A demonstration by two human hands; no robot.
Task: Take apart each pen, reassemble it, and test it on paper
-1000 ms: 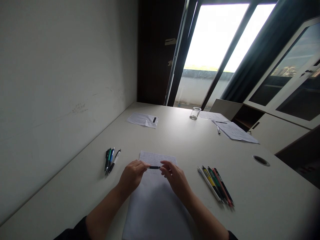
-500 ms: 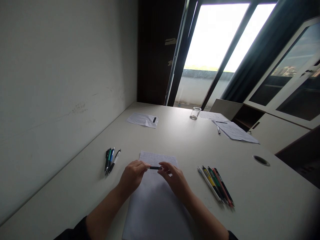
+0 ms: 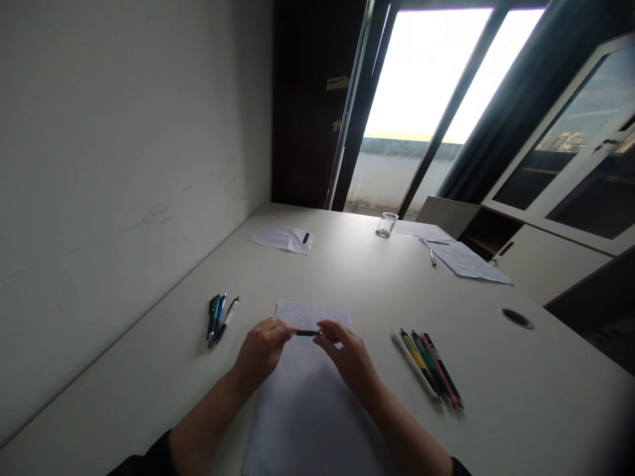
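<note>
A pen with a dark grip lies level between my two hands, above a sheet of paper. My left hand is closed around its left end and hides that part. On the right, my right hand pinches the other end between thumb and fingertips. Lines of writing show along the top of the paper. Left of my left hand lies a group of pens, some with green, blue and white barrels. To the right of my right hand, several more pens lie side by side, white, yellow, green, red and black.
The white table meets a wall on the left. Farther back are a crumpled paper, a clear glass, a stack of papers and a pen. A cable hole is set into the tabletop at right.
Almost nothing differs. Both hands keep hold of the pen in the same place; the whole view has shifted very slightly.
</note>
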